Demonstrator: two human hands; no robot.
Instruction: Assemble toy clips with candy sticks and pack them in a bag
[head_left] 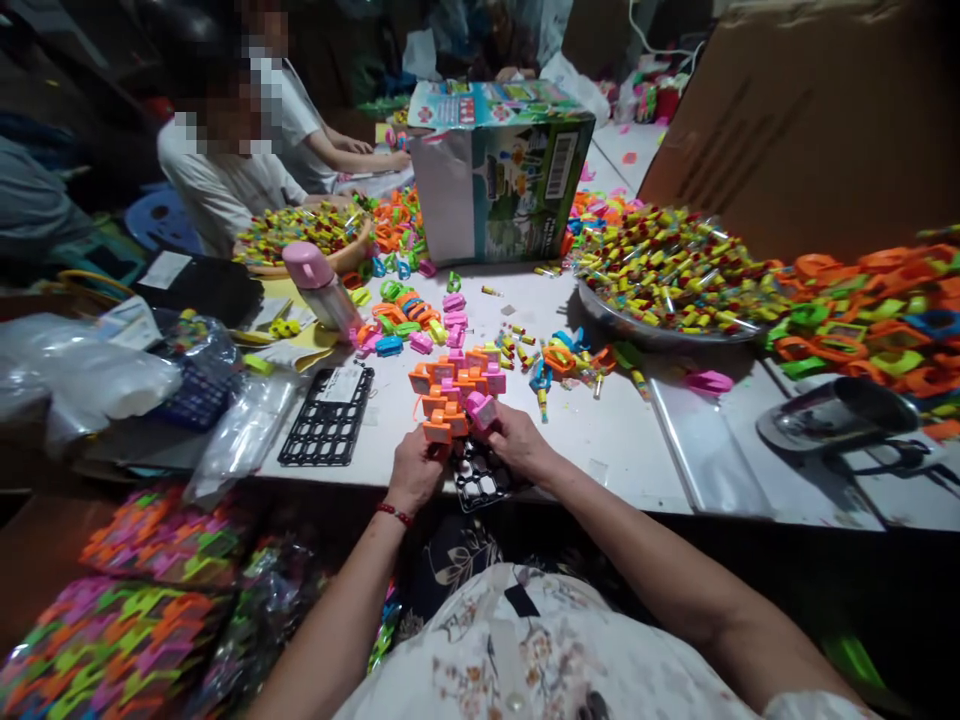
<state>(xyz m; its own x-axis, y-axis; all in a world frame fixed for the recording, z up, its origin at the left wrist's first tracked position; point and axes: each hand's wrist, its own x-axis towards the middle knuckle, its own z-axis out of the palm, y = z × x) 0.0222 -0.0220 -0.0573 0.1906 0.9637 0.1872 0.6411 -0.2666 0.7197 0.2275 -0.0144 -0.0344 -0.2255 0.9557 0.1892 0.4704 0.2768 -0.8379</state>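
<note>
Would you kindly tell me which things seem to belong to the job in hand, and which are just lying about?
Likely part of the job:
pink piece at the right hand
orange pieces beside it
nearer black tray
second black tray
loose coloured pieces

Likely just lying about:
pink-topped bottle
yellow paper

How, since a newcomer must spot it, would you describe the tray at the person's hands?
Find the printed carton standing on the white table. Toward the person, at the near edge, the left hand and right hand flank a black grid tray. Orange and pink pieces crowd its far part; the other black tray, off to its left, shows none.
</note>
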